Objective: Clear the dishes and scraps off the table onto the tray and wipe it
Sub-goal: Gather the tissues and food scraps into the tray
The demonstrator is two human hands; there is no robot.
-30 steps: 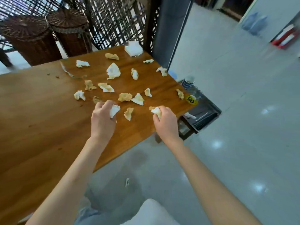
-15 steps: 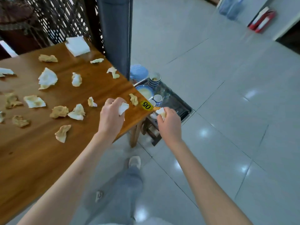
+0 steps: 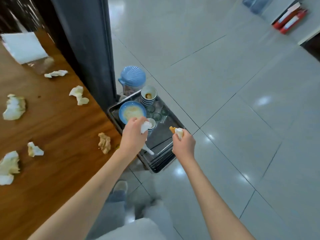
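Observation:
A dark metal tray (image 3: 162,165) sits low beside the wooden table (image 3: 57,129), holding a blue plate (image 3: 132,111), stacked small bowls (image 3: 149,97), glasses and a white spoon (image 3: 148,150). My left hand (image 3: 134,135) hovers over the tray's near left part and grips a crumpled white tissue (image 3: 145,126). My right hand (image 3: 183,144) is above the tray's right edge, pinching a white and orange-stained tissue (image 3: 176,131). Several crumpled, stained tissues (image 3: 104,142) lie scattered on the table.
A folded white cloth (image 3: 23,46) lies at the table's far corner. A blue-lidded jar (image 3: 132,80) stands behind the tray, next to a dark pillar (image 3: 86,45). Grey tiled floor (image 3: 242,101) spreads to the right. My legs and shoe (image 3: 120,187) are below.
Both hands, each holding a tissue, have moved off the table edge to the right and now hang over the tray. The view has swung right toward the tray.

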